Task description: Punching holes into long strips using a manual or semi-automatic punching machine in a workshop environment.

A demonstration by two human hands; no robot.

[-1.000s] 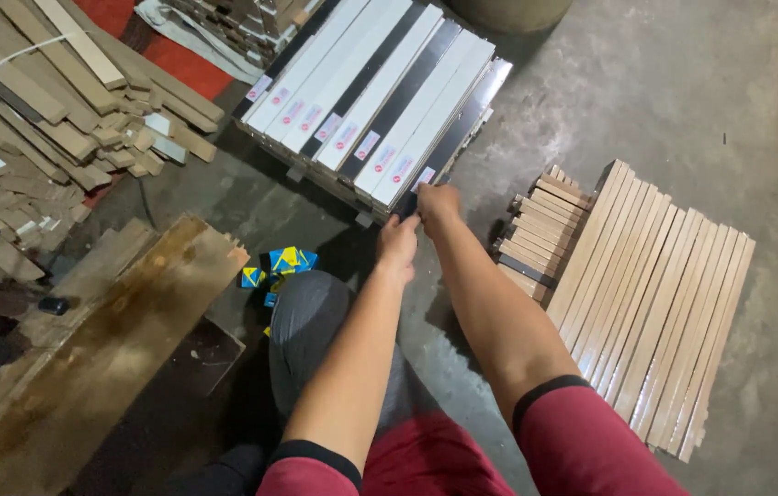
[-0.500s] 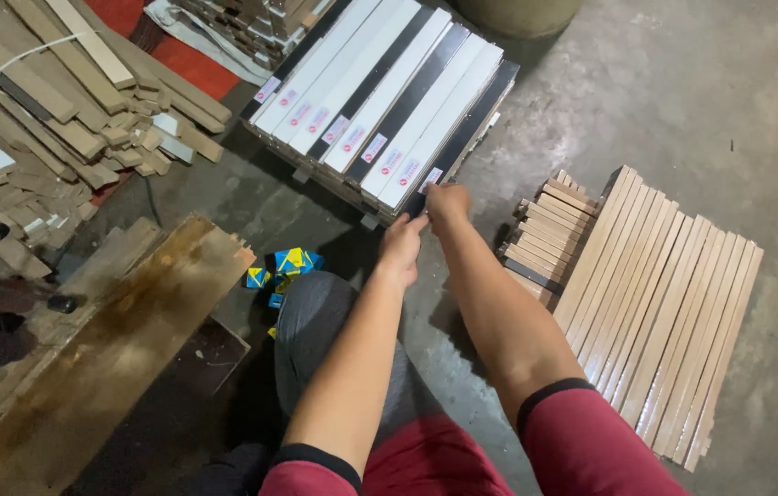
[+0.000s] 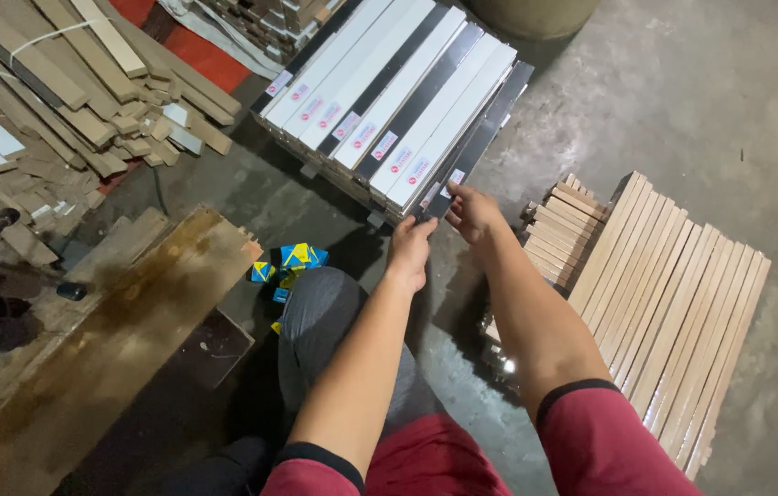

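Note:
A stack of long white and black strips (image 3: 389, 101) with small labels on their near ends lies on the floor ahead of me. Along its right edge runs a dark strip (image 3: 492, 115). My right hand (image 3: 473, 213) pinches the near end of that dark strip from the right. Just below it, my left hand (image 3: 410, 246) is closed on the same end at the stack's corner. Both arms reach out from red sleeves with black cuffs, over my grey-trousered knee (image 3: 325, 312).
A row of pale wooden slats (image 3: 674, 294) lies to the right, with a pile of shorter pieces (image 3: 559, 234) beside it. A stained plank (image 3: 113, 340) and heaped scrap wood (image 3: 58, 101) fill the left. Small blue-and-yellow boxes (image 3: 293, 257) sit by my knee.
Both hands stay at the dark strip's near end. The view has shifted slightly, so the stack sits a little lower and more to the right.

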